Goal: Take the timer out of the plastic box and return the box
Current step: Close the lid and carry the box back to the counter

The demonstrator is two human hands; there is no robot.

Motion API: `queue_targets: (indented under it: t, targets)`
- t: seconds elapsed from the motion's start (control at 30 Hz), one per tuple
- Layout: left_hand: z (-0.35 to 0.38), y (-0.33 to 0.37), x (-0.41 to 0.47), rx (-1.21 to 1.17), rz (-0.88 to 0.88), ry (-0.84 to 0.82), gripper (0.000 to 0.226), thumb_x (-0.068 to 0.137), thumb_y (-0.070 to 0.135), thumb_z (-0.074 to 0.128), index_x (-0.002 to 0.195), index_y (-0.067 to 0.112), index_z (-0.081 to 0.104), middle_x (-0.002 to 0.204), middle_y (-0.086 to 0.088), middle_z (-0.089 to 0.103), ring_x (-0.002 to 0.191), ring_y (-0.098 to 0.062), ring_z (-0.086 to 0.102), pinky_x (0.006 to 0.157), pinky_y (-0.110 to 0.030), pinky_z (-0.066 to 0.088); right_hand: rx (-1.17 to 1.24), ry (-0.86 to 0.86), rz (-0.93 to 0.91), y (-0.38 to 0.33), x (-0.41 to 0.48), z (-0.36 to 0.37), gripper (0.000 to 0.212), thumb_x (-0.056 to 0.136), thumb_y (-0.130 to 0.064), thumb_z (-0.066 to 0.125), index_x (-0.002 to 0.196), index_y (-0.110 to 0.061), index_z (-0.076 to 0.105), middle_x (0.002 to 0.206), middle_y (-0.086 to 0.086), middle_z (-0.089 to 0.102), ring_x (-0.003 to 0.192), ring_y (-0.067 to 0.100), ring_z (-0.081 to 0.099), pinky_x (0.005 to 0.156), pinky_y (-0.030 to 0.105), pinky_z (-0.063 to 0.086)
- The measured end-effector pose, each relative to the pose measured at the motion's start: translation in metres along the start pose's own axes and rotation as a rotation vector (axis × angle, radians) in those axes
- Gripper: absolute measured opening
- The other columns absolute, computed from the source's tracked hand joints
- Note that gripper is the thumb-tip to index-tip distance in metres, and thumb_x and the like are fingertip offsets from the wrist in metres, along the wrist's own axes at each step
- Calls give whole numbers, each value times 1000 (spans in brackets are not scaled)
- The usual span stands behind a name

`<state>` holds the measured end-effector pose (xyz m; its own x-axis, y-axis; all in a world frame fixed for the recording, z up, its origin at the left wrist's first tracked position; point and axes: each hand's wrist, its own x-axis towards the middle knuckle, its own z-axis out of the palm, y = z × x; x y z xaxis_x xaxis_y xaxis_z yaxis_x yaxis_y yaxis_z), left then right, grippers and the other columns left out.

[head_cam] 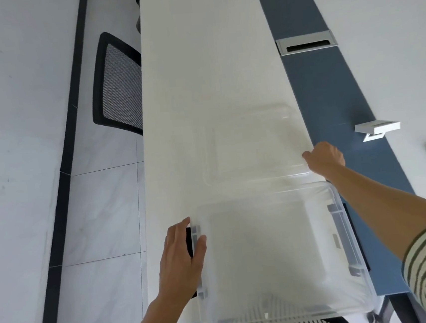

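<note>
left hand (181, 258) fingers spread flat on plastic box (273, 259) left wall | right hand (324, 157) fingers clamped on clear lid (252, 144) corner | box open at near surface (198, 71) edge | timer (377, 127) well apart, right

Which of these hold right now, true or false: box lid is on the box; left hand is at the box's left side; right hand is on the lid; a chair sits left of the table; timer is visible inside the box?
1. The lid is on the plastic box: false. It lies flat on the table, beyond the open box.
2. The left hand is at the box's left side: true.
3. The right hand is at the lid's right edge: true.
4. A mesh chair sits left of the table: true.
5. A timer is visible inside the box: false. The box looks empty.
</note>
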<state>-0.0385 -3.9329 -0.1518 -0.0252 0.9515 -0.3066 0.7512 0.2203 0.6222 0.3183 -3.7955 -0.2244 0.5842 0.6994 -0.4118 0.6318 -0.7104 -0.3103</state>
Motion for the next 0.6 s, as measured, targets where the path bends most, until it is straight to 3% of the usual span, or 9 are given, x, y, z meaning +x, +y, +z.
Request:
queue_targets:
  t: [0.13, 0.2, 0.27, 0.33, 0.47, 0.6]
  targets:
    - [-6, 5, 3, -32, 32, 52, 48, 91, 36, 51, 135, 20, 42, 128, 9, 44, 120, -15, 48, 91, -33, 45, 592, -93, 154, -13, -12, -24, 12, 73, -20, 59, 75, -15, 48, 73, 7, 57, 64, 23, 63, 48, 27, 30]
    - [-13, 11, 5, -83, 44, 118, 42, 92, 32, 52, 132, 19, 47, 123, 12, 45, 117, -14, 49, 90, -30, 42, 772, -155, 233, -20, -24, -48, 17, 76, -19, 65, 78, -16, 49, 85, 5, 55, 64, 17, 55, 52, 28, 33]
    - [-23, 17, 6, -196, 41, 192, 34, 93, 29, 51, 126, 19, 53, 120, 8, 53, 110, -15, 54, 90, -28, 43, 763, -181, 164, -22, -44, -74, 8, 80, -22, 64, 83, -17, 60, 85, 2, 62, 70, 18, 56, 54, 26, 37]
    - [-33, 26, 7, -363, -4, 227, 27, 95, 29, 48, 121, 23, 56, 112, 5, 62, 100, -11, 60, 84, -26, 48, 768, -167, 72, -16, -74, -92, 19, 82, -26, 62, 100, -21, 66, 80, -2, 66, 75, 16, 63, 56, 27, 36]
    - [-47, 41, 11, -751, -144, 134, 27, 97, 28, 44, 118, 20, 58, 95, -4, 70, 73, -21, 67, 59, -25, 54, 796, -168, -38, 13, -141, -97, 17, 86, -27, 63, 104, -27, 65, 63, 0, 66, 57, 12, 60, 61, 29, 42]
    - [-40, 42, 12, -623, -235, 43, 33, 90, 30, 58, 117, 12, 61, 76, -10, 71, 55, -13, 63, 61, -24, 50, 676, -139, -28, 50, -184, -78, 16, 90, -27, 60, 105, -30, 63, 54, 2, 66, 53, 10, 56, 56, 28, 42]
